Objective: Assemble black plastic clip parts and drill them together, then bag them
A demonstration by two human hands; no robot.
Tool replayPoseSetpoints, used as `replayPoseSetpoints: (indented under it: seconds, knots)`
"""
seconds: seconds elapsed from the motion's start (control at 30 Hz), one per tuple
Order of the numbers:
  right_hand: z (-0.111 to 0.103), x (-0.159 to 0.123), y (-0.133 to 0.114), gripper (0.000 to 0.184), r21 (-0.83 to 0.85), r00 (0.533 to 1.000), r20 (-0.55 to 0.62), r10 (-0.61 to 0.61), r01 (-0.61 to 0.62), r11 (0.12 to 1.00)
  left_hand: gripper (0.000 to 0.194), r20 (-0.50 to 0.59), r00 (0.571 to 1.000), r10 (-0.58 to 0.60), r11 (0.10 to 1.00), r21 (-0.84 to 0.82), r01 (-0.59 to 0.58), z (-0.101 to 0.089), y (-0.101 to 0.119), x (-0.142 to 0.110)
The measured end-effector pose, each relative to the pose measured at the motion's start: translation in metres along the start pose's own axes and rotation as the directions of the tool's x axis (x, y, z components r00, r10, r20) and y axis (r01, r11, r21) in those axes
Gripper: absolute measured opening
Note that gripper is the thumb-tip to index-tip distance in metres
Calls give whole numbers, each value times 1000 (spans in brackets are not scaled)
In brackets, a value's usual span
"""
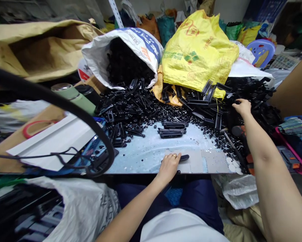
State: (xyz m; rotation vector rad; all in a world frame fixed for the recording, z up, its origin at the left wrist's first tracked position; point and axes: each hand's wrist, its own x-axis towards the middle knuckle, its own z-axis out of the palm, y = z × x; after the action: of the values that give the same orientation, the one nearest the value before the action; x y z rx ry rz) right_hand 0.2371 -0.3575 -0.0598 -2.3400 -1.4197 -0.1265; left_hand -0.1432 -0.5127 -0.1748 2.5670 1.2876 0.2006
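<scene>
My left hand (169, 166) rests at the near edge of the pale blue worktable (151, 151), fingers curled over a small black plastic piece (183, 157) that sticks out to its right. My right hand (242, 107) reaches far right into a heap of black plastic parts (251, 97), fingers bent down among them; what they hold, if anything, is hidden. Two assembled black clips (172, 129) lie side by side in the middle of the table. A larger pile of black parts (130, 107) spills from a white woven sack (130, 47).
A yellow sack (198, 50) lies behind the parts. A green flask (75, 95), a white board (52, 141) and a black cable (72, 111) crowd the left. A screwdriver (231, 144) lies at the right, by a pink tray (292, 154). White bags sit below the table.
</scene>
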Motion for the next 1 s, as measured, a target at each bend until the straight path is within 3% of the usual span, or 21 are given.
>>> replayPoseSetpoints:
  seconds: [0.1, 0.17, 0.23, 0.3, 0.37, 0.4, 0.47, 0.53, 0.57, 0.63, 0.7, 0.8, 0.83, 0.9, 1.0]
  knots:
    - [-40, -31, -4, 32, 58, 990, -140, 32, -24, 998, 36, -42, 998, -45, 977, -209, 36, -1, -3, -4]
    - [-59, -64, -10, 31, 204, 977, -213, -29, 74, 976, 41, -109, 988, -110, 878, -477, 45, -7, -1, -3]
    - [-65, -107, -18, 32, 453, 980, -183, -82, 158, 877, 48, -108, 969, -220, 626, -777, 56, -16, 2, 3]
    - [-57, -152, -28, 33, 687, 981, -32, -190, 160, 709, 50, -6, 950, -312, 232, -970, 70, -25, 4, 12]
    - [-43, -194, -39, 30, 770, 903, 116, -414, 181, 612, 49, 120, 918, -377, -115, -990, 83, -33, 5, 20]
    - [-35, -211, -46, 28, 762, 828, 165, -536, 239, 602, 45, 168, 891, -422, -216, -973, 81, -35, 6, 23]
    - [-22, -236, -59, 28, 671, 662, 228, -714, 424, 608, 37, 207, 820, -534, -270, -960, 66, -35, 11, 23]
    - [-12, -247, -69, 33, 517, 554, 289, -781, 596, 614, 36, 163, 777, -609, -199, -979, 49, -31, 18, 18]
    - [-9, -249, -71, 35, 446, 524, 325, -787, 649, 617, 37, 118, 784, -610, -136, -990, 43, -29, 21, 15]
    - [-5, -247, -71, 33, 345, 479, 407, -778, 708, 617, 41, -5, 832, -555, 47, -999, 25, -24, 22, 8]
    - [-2, -242, -64, 27, 292, 396, 495, -773, 763, 577, 45, -128, 890, -437, 302, -953, 11, -21, 15, 5]
    - [1, -240, -52, 26, 217, 293, 618, -730, 828, 516, 48, -149, 973, -178, 690, -723, 15, -20, -1, 7]
    - [3, -242, -49, 28, 186, 286, 654, -700, 836, 516, 49, -101, 991, -93, 783, -622, 10, -20, -5, 9]
    - [7, -246, -48, 31, 115, 318, 705, -634, 831, 545, 52, 21, 999, 33, 900, -436, -20, -20, -6, 14]
    - [11, -254, -51, 32, 35, 379, 727, -573, 813, 581, 56, 122, 988, 99, 966, -250, -66, -19, 1, 19]
